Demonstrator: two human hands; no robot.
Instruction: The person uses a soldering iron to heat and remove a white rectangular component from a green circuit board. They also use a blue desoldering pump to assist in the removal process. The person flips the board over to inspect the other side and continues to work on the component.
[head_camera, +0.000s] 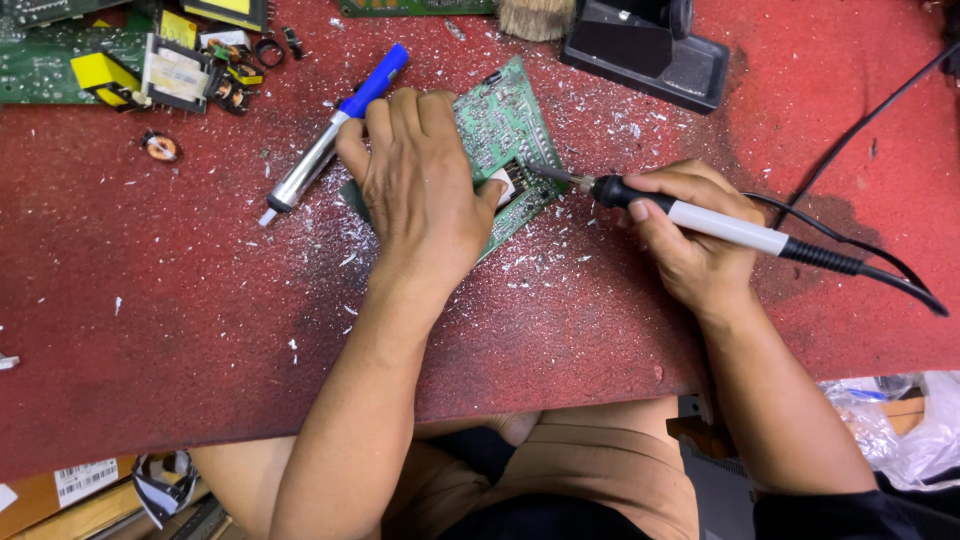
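Observation:
My left hand (418, 180) lies flat over a green circuit board (500, 125) on the red bench, pressing it down, with the thumb beside a small white part. My right hand (690, 235) grips a soldering iron (725, 225) with a white and black handle. Its metal tip touches the board just right of my left thumb. A black cable runs from the iron off to the right.
A blue and silver desoldering pump (335, 125) lies left of the board. Circuit boards and yellow transformers (100, 75) fill the far left corner. A black iron stand (650, 50) sits at the back. Bits of solder litter the red mat (180, 280).

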